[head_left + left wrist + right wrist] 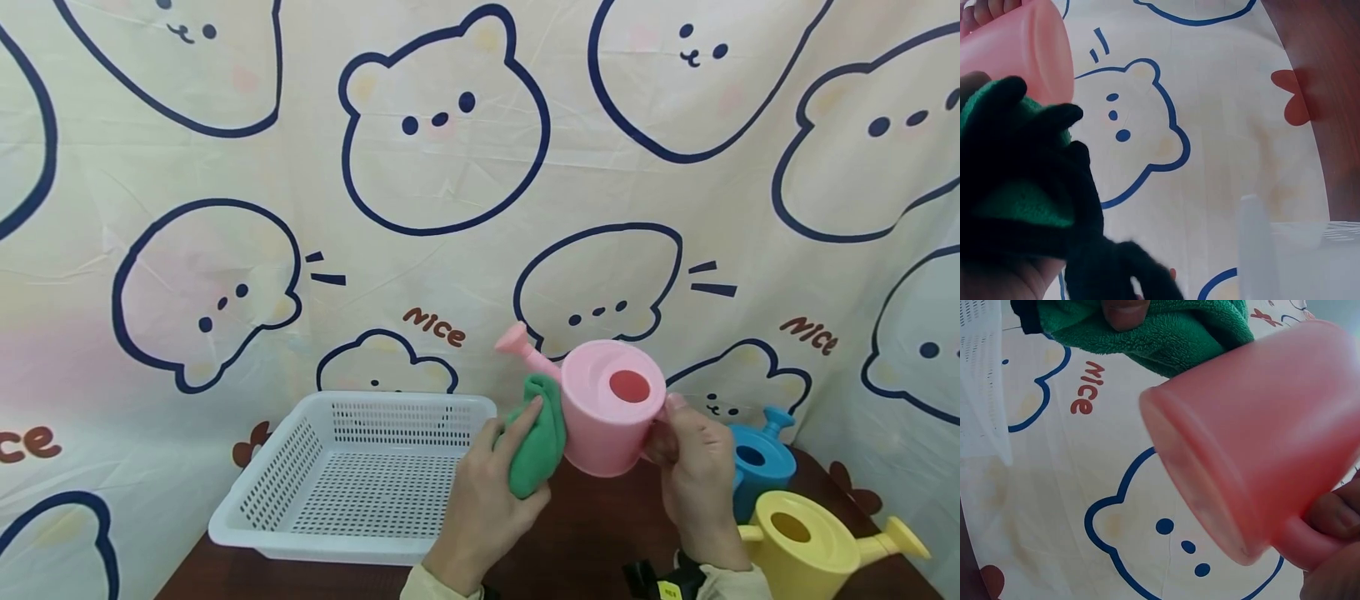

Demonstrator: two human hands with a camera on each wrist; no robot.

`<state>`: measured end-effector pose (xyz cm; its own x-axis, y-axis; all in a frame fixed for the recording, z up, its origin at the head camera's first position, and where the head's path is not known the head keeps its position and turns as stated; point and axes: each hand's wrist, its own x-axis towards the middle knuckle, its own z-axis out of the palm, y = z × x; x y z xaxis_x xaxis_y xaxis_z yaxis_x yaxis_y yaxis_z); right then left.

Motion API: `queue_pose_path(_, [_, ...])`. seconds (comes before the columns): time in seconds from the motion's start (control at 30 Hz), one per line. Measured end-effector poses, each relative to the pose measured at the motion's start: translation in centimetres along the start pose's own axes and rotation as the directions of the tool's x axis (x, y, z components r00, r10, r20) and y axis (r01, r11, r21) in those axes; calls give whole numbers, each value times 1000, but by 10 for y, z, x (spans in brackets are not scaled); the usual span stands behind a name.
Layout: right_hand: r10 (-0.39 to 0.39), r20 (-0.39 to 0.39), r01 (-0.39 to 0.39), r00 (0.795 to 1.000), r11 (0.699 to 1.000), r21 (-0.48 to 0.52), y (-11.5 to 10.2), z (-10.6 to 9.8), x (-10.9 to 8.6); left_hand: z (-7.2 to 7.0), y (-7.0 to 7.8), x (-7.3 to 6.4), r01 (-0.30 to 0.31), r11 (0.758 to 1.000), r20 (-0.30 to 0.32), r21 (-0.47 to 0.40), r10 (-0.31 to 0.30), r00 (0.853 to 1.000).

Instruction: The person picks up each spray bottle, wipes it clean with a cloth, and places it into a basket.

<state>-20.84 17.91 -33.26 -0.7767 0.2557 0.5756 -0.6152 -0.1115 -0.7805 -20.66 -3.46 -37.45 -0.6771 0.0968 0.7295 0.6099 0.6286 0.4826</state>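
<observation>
A pink watering can (600,417) is held up above the dark table, its spout pointing left. My right hand (697,467) grips its handle; in the right wrist view, fingers curl round the handle (1310,547). My left hand (495,492) holds a bunched green cloth (542,442) against the can's left side, below the spout. The right wrist view shows the cloth (1179,331) touching the can's wall (1260,425). Dark shadow covers much of the left hand in the left wrist view, where the can (1029,50) shows at the upper left.
A white perforated basket (345,546) stands on the table (577,542) to the left. At the right are a blue watering can (765,475) and, nearer, a yellow watering can (810,550). A cartoon-printed curtain (450,275) hangs behind.
</observation>
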Motion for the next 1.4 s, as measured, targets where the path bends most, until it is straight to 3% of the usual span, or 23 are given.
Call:
queue_pose_path(0.23, [-29, -27, 31, 999, 996, 85, -2, -2, 1, -3, 0, 1, -28, 997, 76, -70, 34, 997])
queue_pose_path(0.6, [-87, 40, 77, 995, 973, 218, -6, -6, 2, -2, 0, 1, 39, 990, 119, -137, -23, 993])
queue_pose_path(0.9, [-75, 185, 29, 980, 970, 239, -5, -15, 5, -6, -3, 2, 84, 982, 108, -172, -66, 992])
queue_pose_path(1.1, [-67, 279, -2, 958, 971, 238, -5, -21, 8, -9, -5, 4, 64, 959, 65, -276, -47, 997])
queue_pose_path(1.4, [-23, 283, -46, 959, 971, 235, -3, -24, 10, -11, -6, 4, 36, 914, 10, -404, -36, 999])
